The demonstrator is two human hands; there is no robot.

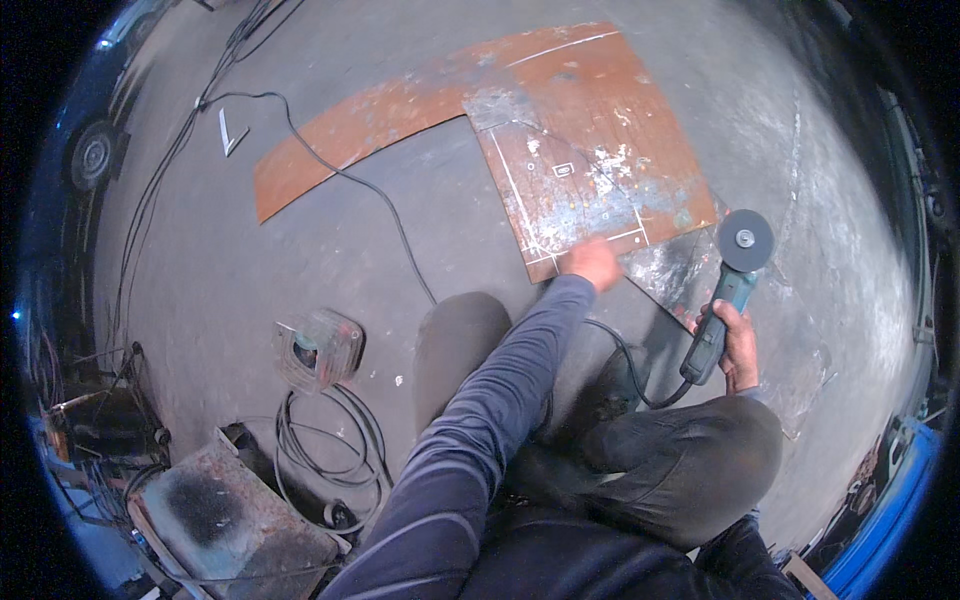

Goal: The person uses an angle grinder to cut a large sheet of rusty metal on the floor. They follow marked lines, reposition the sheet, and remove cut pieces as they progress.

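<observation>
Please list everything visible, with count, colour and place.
L-shaped flat metal sheet: 1, brown, ahead
Angle grinder with round disc: 1, teal, right of sheet
Angled strip: 1, whitish, upper left
Long cables: several, black, upper left
Transparent case: 1, clear, lower left
Coiled cable: 1, grey, below case
Worn metal box: 1, grey, lower left
Wheel: 1, dark, left rim
Floor: 1, grey, throughout
Rim clutter: uncounted, mixed, edges
Left hand: 1, bare, sheet's near edge
Right hand: 1, bare, around grinder
Knees: 2, dark, bottom centre

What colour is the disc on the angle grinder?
Dark grey. The disc shows best in the head view, the only one here.
</observation>
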